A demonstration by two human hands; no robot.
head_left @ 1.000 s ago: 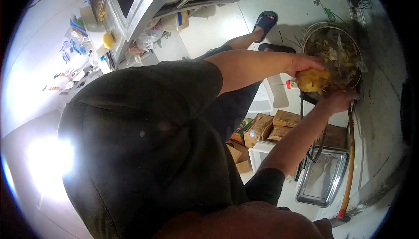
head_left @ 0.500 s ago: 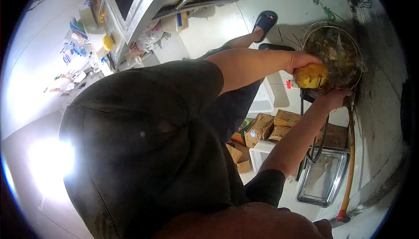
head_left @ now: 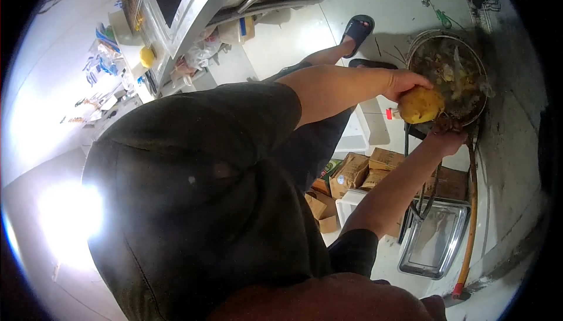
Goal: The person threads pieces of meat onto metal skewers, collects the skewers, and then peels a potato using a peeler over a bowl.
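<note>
My left hand (head_left: 406, 82) is closed round a large yellow-brown potato (head_left: 423, 105), held over the near edge of a round bucket (head_left: 420, 37). Just below the potato, my right hand (head_left: 447, 140) has its fingers curled in close to the bucket's rim. Those fingers are dark and partly hidden, and whatever they grip cannot be made out. Inside the bucket lies a wet-looking mix of scraps and peelings, with some clear plastic at its side.
Brown cardboard boxes (head_left: 350, 174) and a shiny metal tray (head_left: 435, 239) are on the floor below my right arm. A wooden handle (head_left: 469, 221) leans beside the tray. Dark slippers (head_left: 359, 30) show beyond my left arm. A grey wall (head_left: 516, 145) borders the bucket.
The potato has turned in my left hand, and its pale yellow cut patch no longer shows the same way. My right hand has shifted slightly down and toward me, away from the potato.
</note>
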